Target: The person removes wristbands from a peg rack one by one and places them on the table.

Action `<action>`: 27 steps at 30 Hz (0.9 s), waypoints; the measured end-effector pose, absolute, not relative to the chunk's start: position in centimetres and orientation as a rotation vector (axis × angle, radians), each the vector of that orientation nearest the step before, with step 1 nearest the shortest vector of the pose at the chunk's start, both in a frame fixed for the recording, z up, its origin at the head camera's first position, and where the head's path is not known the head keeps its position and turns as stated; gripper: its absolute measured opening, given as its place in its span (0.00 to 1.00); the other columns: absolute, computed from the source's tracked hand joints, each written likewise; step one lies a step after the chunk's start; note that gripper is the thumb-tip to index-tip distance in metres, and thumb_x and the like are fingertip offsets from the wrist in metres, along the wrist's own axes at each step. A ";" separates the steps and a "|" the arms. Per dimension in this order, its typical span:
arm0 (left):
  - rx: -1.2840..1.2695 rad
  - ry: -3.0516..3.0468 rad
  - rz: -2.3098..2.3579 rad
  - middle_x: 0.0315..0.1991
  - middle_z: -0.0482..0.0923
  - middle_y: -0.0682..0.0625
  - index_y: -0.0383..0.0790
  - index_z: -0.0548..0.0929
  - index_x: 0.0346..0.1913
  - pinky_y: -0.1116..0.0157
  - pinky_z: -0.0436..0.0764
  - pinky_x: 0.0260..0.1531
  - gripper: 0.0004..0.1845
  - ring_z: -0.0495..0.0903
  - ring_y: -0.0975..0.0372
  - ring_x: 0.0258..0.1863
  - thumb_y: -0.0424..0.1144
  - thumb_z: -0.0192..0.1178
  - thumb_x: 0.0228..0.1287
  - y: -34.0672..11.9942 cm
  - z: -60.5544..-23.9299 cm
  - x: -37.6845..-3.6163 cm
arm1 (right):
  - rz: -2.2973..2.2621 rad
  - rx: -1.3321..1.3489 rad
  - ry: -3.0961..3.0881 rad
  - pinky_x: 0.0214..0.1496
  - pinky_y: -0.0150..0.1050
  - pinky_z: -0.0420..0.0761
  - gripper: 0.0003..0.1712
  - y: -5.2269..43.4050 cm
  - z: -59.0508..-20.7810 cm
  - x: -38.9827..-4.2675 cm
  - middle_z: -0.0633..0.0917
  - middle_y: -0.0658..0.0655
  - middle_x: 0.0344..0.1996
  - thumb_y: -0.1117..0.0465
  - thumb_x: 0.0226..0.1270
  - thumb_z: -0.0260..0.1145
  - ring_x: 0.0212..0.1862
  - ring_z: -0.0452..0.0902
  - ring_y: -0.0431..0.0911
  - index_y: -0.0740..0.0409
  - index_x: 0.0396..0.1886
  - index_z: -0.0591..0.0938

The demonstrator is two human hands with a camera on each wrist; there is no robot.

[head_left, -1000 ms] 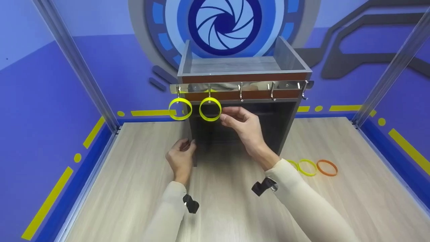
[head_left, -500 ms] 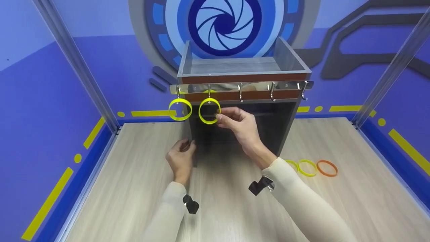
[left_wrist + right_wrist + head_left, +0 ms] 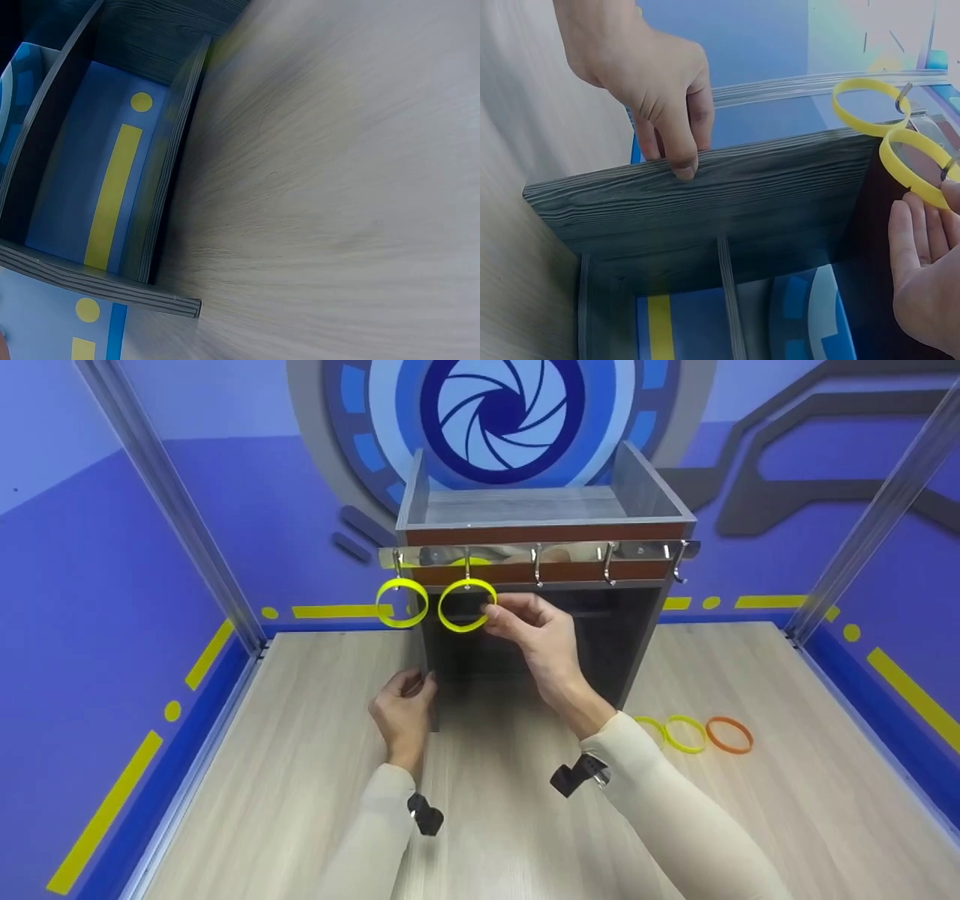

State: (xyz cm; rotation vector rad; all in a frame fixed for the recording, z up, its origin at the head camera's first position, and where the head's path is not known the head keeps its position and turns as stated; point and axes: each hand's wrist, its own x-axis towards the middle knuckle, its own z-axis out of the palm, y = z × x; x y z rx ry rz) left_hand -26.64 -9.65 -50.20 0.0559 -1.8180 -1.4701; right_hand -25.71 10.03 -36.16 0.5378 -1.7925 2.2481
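Note:
My right hand (image 3: 540,637) pinches the right side of a yellow ring (image 3: 892,165) between thumb and fingers. This ring is at the second hook from the left on the metal rail (image 3: 435,557), and the hook's tip shows inside it in the right wrist view. Another yellow ring (image 3: 401,625) hangs from the leftmost hook, untouched. Lower down, my left hand (image 3: 405,705) grips the edge of the side panel (image 3: 780,176) of a grey wooden cabinet (image 3: 652,495), thumb on one face and fingers behind. The left wrist view shows the cabinet's inside and the table.
On the table (image 3: 315,780), right of the cabinet, lie an orange ring (image 3: 730,748), a yellow ring (image 3: 686,748) and one more partly hidden by the right sleeve (image 3: 675,795). Several bare hooks (image 3: 610,564) stick out on the rail's right half. Blue walls enclose three sides.
The yellow ring in my right hand first dipped slightly, then rose and turned, now showing rounder to the head camera. My right forearm shifted a little left. My left hand stayed on the panel.

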 end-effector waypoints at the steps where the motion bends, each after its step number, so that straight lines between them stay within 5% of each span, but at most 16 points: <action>1: 0.052 -1.814 -1.472 0.33 0.90 0.39 0.30 0.91 0.37 0.60 0.91 0.35 0.07 0.92 0.49 0.33 0.25 0.77 0.55 -9.7 -50.2 -26.6 | 2.246 0.543 -1.788 0.58 0.50 0.87 0.15 10.0 -36.1 -25.7 0.89 0.65 0.47 0.64 0.68 0.78 0.49 0.89 0.60 0.65 0.51 0.88; 27: 0.028 -1.796 -1.464 0.33 0.90 0.41 0.31 0.91 0.35 0.70 0.89 0.34 0.06 0.92 0.51 0.32 0.26 0.77 0.55 -9.7 -50.5 -26.8 | 2.302 0.553 -1.720 0.58 0.51 0.87 0.14 10.1 -35.1 -24.3 0.89 0.66 0.46 0.68 0.69 0.75 0.48 0.89 0.57 0.67 0.52 0.87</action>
